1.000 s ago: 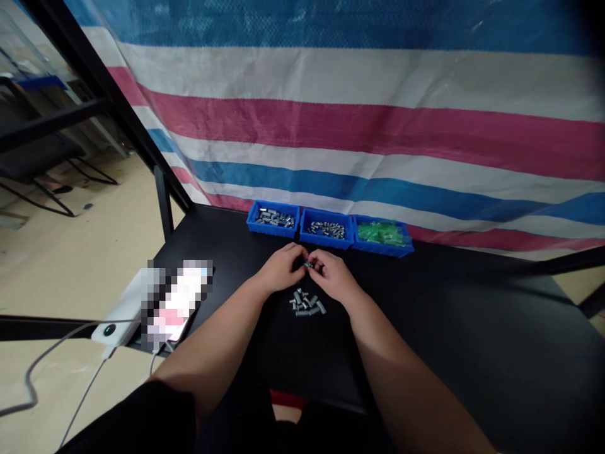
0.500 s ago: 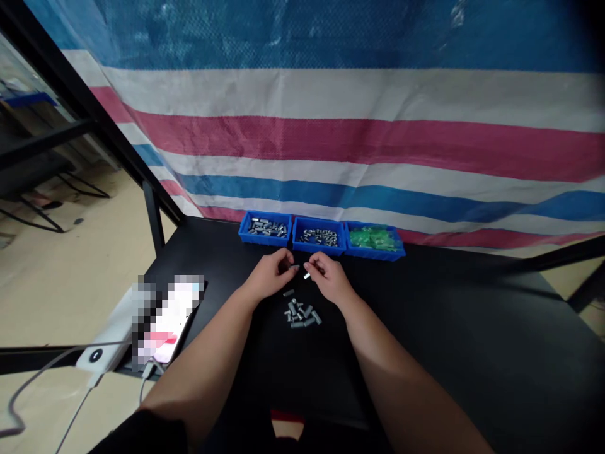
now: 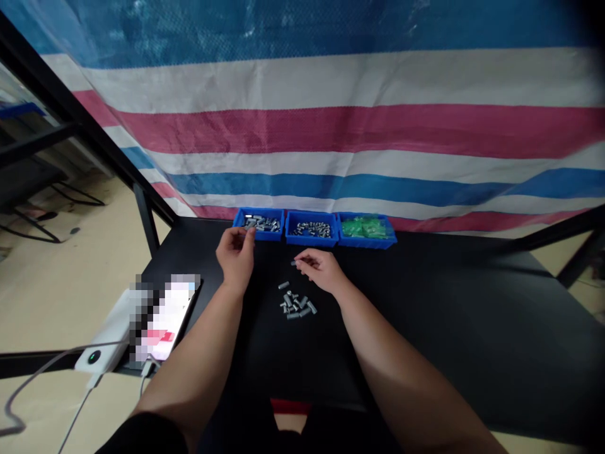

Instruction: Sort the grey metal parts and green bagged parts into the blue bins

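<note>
My left hand (image 3: 236, 255) is at the front left of the left blue bin (image 3: 259, 236), its thumb and fingers pinched; what they hold, if anything, is too small to name. My right hand (image 3: 317, 268) pinches a small metal cylinder (image 3: 293, 263) in front of the middle blue bin (image 3: 312, 241). The left bin holds metal cylinders, the middle one small metal fittings. Below my hands lies a loose pile of metal pieces (image 3: 293, 305), with a single cylinder (image 3: 283, 285) just above it.
A third blue bin (image 3: 366, 242) at the right holds green plastic packets (image 3: 363, 227). On the black table's left edge lie a phone (image 3: 177, 309) and a white device (image 3: 106, 340) with cables. A striped sheet (image 3: 331, 132) hangs behind the bins.
My left hand has moved left and up, away from my right hand, to the left bin. My right hand has shifted slightly left. The view has shifted a little.
</note>
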